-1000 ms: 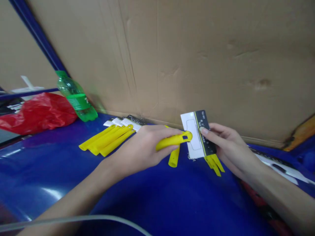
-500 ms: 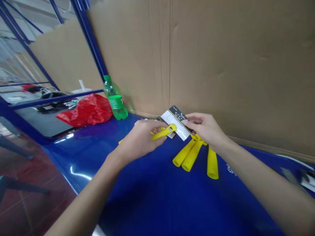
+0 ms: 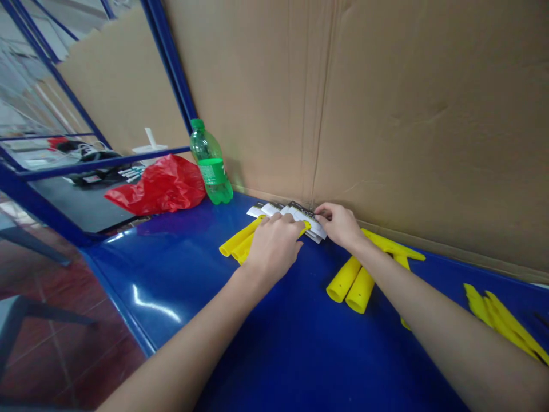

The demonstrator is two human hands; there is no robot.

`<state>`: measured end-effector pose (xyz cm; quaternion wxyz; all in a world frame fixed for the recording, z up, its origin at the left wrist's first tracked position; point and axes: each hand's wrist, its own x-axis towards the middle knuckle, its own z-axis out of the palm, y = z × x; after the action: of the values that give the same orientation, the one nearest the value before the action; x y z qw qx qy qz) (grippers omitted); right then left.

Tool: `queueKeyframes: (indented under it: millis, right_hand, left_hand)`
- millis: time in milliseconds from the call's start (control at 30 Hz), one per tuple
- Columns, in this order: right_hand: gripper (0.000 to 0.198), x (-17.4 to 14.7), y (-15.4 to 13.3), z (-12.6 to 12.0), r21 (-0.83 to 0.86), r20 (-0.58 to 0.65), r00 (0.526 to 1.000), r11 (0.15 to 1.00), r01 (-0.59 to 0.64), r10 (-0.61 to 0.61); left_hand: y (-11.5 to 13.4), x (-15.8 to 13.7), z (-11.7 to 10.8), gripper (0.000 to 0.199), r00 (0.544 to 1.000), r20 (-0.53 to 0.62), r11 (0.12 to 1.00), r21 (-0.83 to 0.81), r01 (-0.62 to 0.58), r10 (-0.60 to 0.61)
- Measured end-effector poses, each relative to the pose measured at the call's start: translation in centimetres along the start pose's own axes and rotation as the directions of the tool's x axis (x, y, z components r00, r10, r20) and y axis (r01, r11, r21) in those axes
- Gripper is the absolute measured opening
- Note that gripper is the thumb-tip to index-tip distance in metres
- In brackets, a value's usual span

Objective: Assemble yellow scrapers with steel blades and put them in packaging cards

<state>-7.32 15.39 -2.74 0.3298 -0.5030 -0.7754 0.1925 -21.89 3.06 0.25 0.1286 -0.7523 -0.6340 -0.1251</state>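
My left hand is closed over a yellow plastic handle, whose holed end shows past the fingers; the rest is hidden underneath. It is low over the table, beside other yellow tubular handles lying side by side. Black-and-white printed cards overlap in a row at the far ends of these handles. My right hand pinches the right edge of the front card. Under and beside my right forearm lie more yellow pieces, tubular with a T-shaped head.
A green bottle stands by the cardboard wall, with a red plastic bag left of it. Long yellow pieces lie at the right on the blue table. A blue metal frame rises behind.
My hands have lowered the handle and the card to the table, onto the row of cards and handles. The view has shifted, showing more yellow pieces on the right.
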Motion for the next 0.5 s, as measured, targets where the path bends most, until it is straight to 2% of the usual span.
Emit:
queueKeyframes:
  millis: [200, 333, 500]
  right_hand:
    - [0.018, -0.4, 0.2, -1.8, -0.072, 0.036, 0.997, 0.995, 0.071, -0.068]
    - [0.015, -1.0, -0.2, -3.7, -0.020, 0.083, 0.993, 0.996, 0.090, -0.088]
    - [0.016, -2.9, 0.2, -6.5, 0.043, 0.041, 0.990, 0.990, 0.133, -0.134]
  left_hand:
    - [-0.1, 0.1, 0.6, 0.029, 0.999, 0.012, 0.999, 0.020, -0.049, 0.049]
    - [0.4, 0.0, 0.7, 0.029, 0.999, -0.007, 0.999, 0.011, -0.038, 0.038]
    - [1.4, -0.2, 0.5, 0.033, 0.999, -0.011, 0.998, 0.029, -0.047, 0.047]
